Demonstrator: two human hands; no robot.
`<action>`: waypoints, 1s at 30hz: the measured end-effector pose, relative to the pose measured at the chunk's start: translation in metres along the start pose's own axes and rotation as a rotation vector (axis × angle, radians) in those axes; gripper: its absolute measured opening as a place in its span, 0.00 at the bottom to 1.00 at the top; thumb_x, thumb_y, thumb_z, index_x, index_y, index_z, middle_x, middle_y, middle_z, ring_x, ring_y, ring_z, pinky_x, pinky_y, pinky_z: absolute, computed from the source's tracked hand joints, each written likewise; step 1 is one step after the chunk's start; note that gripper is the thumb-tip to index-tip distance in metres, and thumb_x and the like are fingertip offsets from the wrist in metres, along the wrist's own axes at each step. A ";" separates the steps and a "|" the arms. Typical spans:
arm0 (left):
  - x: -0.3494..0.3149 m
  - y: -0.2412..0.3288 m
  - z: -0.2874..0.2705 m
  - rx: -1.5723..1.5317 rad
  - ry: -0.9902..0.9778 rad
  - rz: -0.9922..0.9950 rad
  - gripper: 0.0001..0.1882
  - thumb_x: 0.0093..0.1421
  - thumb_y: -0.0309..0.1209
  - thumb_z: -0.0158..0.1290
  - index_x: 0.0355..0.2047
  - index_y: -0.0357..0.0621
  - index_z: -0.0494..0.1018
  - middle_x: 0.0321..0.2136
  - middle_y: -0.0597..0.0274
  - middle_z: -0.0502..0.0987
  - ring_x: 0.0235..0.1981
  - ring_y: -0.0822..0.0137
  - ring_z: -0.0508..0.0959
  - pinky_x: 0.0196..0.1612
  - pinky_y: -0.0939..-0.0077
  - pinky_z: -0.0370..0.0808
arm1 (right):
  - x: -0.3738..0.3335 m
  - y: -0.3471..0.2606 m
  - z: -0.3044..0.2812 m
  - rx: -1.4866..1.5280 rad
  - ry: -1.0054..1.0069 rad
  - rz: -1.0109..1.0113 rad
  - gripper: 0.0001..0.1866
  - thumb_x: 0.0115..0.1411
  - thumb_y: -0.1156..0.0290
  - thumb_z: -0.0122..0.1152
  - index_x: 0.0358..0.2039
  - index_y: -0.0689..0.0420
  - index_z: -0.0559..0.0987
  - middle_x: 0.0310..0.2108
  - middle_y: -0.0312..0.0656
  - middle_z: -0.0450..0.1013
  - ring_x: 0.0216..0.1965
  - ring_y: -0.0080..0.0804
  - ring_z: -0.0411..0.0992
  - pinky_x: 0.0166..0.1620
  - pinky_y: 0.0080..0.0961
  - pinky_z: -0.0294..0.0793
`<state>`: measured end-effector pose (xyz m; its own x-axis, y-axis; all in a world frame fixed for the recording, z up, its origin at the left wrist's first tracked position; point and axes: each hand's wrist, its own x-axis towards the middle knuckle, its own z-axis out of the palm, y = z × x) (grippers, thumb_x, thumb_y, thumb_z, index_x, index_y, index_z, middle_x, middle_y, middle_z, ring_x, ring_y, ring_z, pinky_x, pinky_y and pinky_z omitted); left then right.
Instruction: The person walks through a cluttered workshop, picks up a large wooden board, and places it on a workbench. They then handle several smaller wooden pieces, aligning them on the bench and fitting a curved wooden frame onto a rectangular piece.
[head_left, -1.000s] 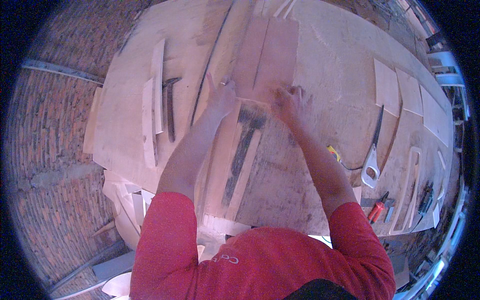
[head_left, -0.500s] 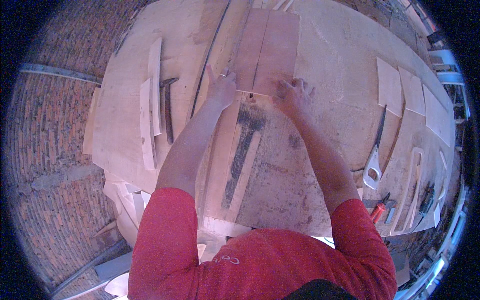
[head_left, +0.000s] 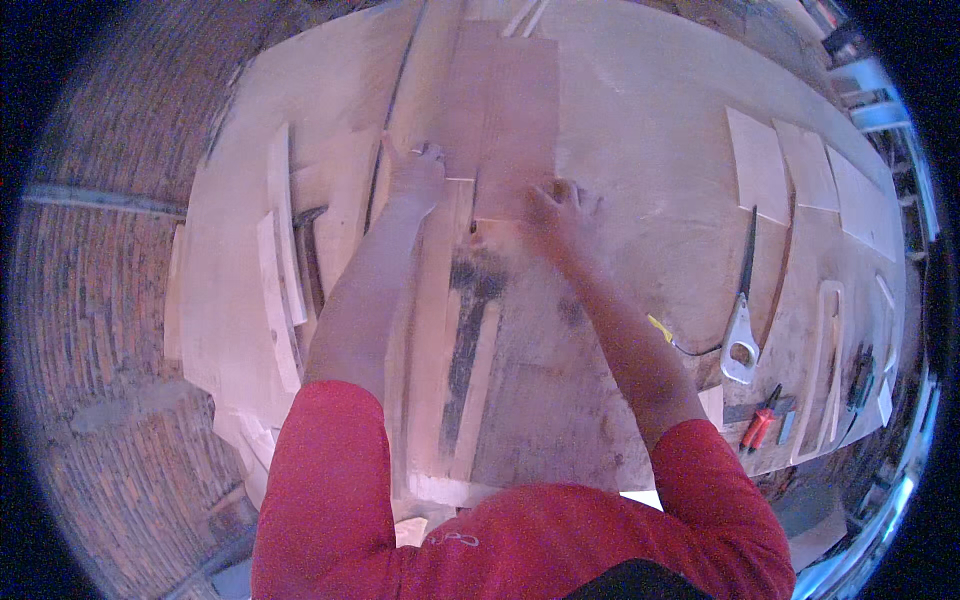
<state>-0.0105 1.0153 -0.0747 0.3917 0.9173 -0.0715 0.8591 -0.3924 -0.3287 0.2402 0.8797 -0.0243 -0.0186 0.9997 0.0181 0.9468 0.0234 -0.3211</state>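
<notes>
A thin reddish-brown wooden panel, parted lengthwise, lies on the worktable. Its right piece (head_left: pixel 522 110) reaches closer to me than its left piece (head_left: pixel 462 110). My left hand (head_left: pixel 418 178) rests by the left piece's near left corner, one finger stretched out and the others bent; nothing shows held in it. At the right piece's near right corner, my right hand (head_left: pixel 552 215) grips the edge with bent fingers, partly blurred. Below the panel, a dark slot-like patch (head_left: pixel 470 330) and a narrow wooden strip (head_left: pixel 478 390) run toward me.
On the left lie curved wooden strips (head_left: pixel 280 240) and a hammer (head_left: pixel 308 250). To the right are a handsaw (head_left: pixel 740 330), pale thin boards (head_left: pixel 757 165), red-handled pliers (head_left: pixel 764 415) and a wooden frame-like piece (head_left: pixel 828 370). A brick surface (head_left: pixel 100 300) lies beyond the table's left edge.
The panel's right piece has slid toward me past the left one, with my right hand at its corner. The gap line between them is offset. The whole view has shifted slightly.
</notes>
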 end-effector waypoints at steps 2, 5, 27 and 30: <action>0.025 -0.003 -0.001 0.007 0.066 0.042 0.17 0.65 0.30 0.46 0.51 0.51 0.78 0.56 0.67 0.75 0.67 0.59 0.64 0.64 0.14 0.29 | 0.002 0.017 0.028 0.042 0.107 0.004 0.26 0.55 0.48 0.65 0.56 0.31 0.76 0.60 0.45 0.67 0.65 0.50 0.62 0.65 0.74 0.46; 0.054 -0.021 0.011 0.008 0.165 0.051 0.17 0.65 0.32 0.48 0.52 0.49 0.77 0.55 0.67 0.75 0.66 0.59 0.66 0.64 0.13 0.30 | 0.006 0.018 0.042 -0.041 0.147 -0.002 0.26 0.55 0.51 0.65 0.56 0.32 0.76 0.62 0.42 0.66 0.66 0.49 0.60 0.66 0.75 0.45; 0.247 -0.044 0.064 -0.229 0.538 0.000 0.44 0.48 0.62 0.62 0.44 0.25 0.78 0.45 0.35 0.80 0.52 0.42 0.79 0.58 0.54 0.74 | 0.085 0.110 0.033 0.000 0.347 0.146 0.40 0.46 0.45 0.74 0.59 0.44 0.76 0.66 0.46 0.60 0.70 0.55 0.51 0.71 0.54 0.46; 0.263 0.021 -0.054 -0.409 -0.184 -0.065 0.40 0.48 0.56 0.64 0.45 0.28 0.78 0.45 0.37 0.80 0.50 0.44 0.80 0.54 0.55 0.77 | 0.076 0.139 0.024 0.056 0.411 0.266 0.37 0.45 0.47 0.75 0.56 0.44 0.78 0.64 0.45 0.63 0.68 0.53 0.54 0.71 0.51 0.50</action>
<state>0.1287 1.2449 -0.0501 0.2994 0.9230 -0.2417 0.9540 -0.2942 0.0584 0.3628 0.9588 -0.0903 0.3605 0.8841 0.2974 0.8824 -0.2200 -0.4159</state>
